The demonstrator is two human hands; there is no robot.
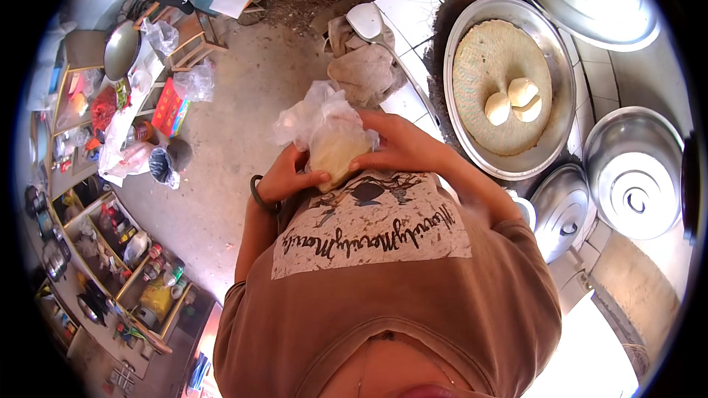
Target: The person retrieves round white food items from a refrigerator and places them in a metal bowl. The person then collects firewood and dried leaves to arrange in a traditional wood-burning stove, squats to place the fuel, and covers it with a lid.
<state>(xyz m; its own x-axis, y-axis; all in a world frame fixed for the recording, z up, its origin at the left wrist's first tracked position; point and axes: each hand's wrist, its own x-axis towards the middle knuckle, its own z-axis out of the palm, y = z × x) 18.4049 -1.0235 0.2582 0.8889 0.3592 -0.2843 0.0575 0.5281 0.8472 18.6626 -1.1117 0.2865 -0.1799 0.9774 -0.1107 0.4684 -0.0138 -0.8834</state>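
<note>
A clear plastic bag (pixel 335 129) with pale yellowish pieces inside, maybe buns or dough, is held close against my shirt front. On its left side my left hand (pixel 284 180) grips it, thumb pressed along the near edge. My right hand (pixel 398 144) closes round the other side, its thumb almost meeting the left one. The bag's top is crumpled and loose, and what lies deep inside cannot be made out. To the right, a wide metal pan (pixel 455 114) holds a round woven steamer mat (pixel 490 51), with three pale buns (pixel 522 92) grouped on it.
A metal ladle (pixel 366 22) and crumpled cloths (pixel 361 70) lie on the white-tiled stove edge (pixel 409 11). Large metal lids (pixel 564 206) and a steel basin (pixel 634 169) stand at right. Cluttered shelves (pixel 122 250) and a small bin (pixel 164 162) are at left.
</note>
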